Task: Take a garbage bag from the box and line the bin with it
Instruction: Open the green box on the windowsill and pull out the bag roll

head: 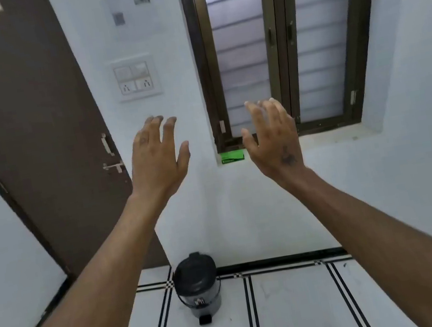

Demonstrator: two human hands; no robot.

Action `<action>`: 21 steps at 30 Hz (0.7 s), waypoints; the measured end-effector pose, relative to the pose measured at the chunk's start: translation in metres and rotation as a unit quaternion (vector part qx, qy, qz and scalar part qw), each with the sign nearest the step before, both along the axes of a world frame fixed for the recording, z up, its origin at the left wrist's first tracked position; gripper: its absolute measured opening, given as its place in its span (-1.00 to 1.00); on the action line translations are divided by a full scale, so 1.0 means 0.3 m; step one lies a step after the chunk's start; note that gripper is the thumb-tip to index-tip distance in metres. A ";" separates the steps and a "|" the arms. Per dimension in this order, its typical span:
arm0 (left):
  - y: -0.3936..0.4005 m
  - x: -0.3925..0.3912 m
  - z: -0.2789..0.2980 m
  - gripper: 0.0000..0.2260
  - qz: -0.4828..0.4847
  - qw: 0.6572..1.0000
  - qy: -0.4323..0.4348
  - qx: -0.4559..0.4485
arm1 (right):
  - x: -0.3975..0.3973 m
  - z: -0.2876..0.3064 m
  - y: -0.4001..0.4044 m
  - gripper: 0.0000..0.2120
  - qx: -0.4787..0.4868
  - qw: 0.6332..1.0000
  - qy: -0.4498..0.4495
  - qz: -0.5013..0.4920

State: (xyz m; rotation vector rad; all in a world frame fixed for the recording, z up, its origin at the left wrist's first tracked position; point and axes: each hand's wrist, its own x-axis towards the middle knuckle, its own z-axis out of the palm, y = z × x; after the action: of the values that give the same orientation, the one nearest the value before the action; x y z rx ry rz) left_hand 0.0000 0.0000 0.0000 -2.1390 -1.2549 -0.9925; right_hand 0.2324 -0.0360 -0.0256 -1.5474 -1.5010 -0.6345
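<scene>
- Against the white wall, in the head view, both arms are reaching forward and up, and neither hand is holding anything.
- The left hand [157,155] is hanging in the air with fingers spread and slack, in front of the wall below the switch plate [136,77] and well apart from every object.
- The right hand [273,137] is likewise spread and relaxed, its thumb sitting just beside the green box [232,157]; whether it is touching the box cannot be told, since the hand is covering the box's right end.
- The box is lying on the window sill [340,135] at the sill's left corner, under the dark frame of the window [276,49]. Its print is too blurred to read, and no bag is showing from it.
- The bin [197,290], a small dark pedal bin with its lid closed, is standing on the tiled floor [294,306] at the floor's far edge, against the wall near the door [27,122], well below both hands.
- By my judgement the task is only starting: the box is not yet picked up and the bin is unlined.
- The box is probably light, thin card that would dent under a hard squeeze, so gripping across its short sides with thumb and fingers seems best.
- A bag inside would likely be thin, limp and slippery film, so pinching one edge firmly and drawing it out slowly should suit it; shaking it open will probably need both hands.
- The lid will need raising, likely by the pedal at the bin's front.
</scene>
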 end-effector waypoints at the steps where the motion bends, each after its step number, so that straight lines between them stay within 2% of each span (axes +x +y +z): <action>1: 0.049 0.051 -0.031 -0.54 -0.005 1.000 0.007 -0.012 | 0.044 -0.033 0.044 -0.52 -0.024 1.000 0.001 -0.001; 5: 0.278 0.249 -0.159 -0.53 -0.008 0.997 0.038 -0.072 | 0.240 -0.167 0.254 -0.52 -0.100 0.995 0.015 -0.024; 9: 0.489 0.422 -0.252 -0.50 -0.024 0.993 0.062 -0.102 | 0.404 -0.232 0.462 -0.52 -0.130 0.991 0.018 -0.025; 16: 0.898 0.651 -0.411 -0.51 -0.039 0.983 0.037 -0.176 | 0.584 -0.383 0.850 -0.51 -0.176 0.982 0.064 -0.028; 21: 1.242 0.769 -0.565 -0.48 -0.061 0.970 -0.011 -0.236 | 0.658 -0.520 1.172 -0.54 -0.197 0.976 0.083 -0.038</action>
State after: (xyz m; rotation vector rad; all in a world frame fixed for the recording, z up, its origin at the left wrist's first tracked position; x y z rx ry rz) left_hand 0.2308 0.3725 -0.1694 -2.5954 -1.5028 -0.8278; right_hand 0.4300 0.3157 -0.1816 -1.9131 -1.5057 -0.2480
